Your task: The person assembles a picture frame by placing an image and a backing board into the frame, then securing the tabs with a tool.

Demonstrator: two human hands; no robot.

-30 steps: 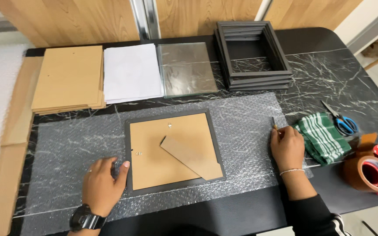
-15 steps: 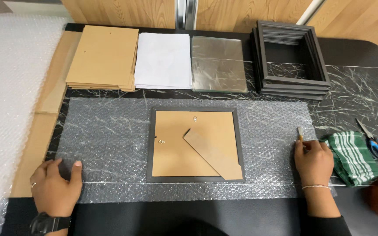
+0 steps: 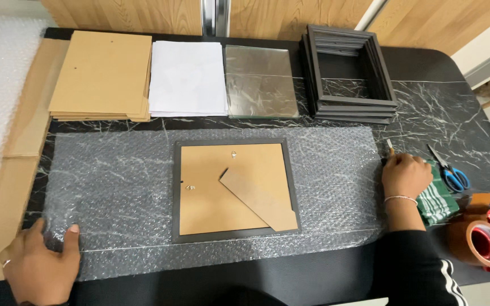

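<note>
While the left hand (image 3: 39,263) presses flat on the near left corner of the bubble wrap (image 3: 114,187), its fingers spread wide and holding nothing, the right hand (image 3: 406,177) rests at the sheet's right edge with its fingers closed around a small cutter (image 3: 390,147), whose tip pokes up past the knuckles. The picture frame (image 3: 233,190) lies face down in the middle of the wrap, its brown back board showing and its stand flap (image 3: 259,199) angled toward the near right corner. The wrap is spread flat on the black marbled counter (image 3: 426,113) and no part of it is folded over the frame.

As a judgement, the work is at an early stage: the frame looks assembled and is set on the wrap, but folding the wrap over it and taping are not yet done.

Along the far edge sit 4 stacks: brown backing boards (image 3: 100,76), white sheets (image 3: 187,79), glass panes (image 3: 261,82) and empty black frames (image 3: 347,79). Just beside the right hand lies a green striped cloth (image 3: 438,201), with blue-handled scissors (image 3: 449,170) beyond it and a tape dispenser (image 3: 483,243) nearer the counter's near right edge. Flat cardboard (image 3: 7,192) lies along the left side.
</note>
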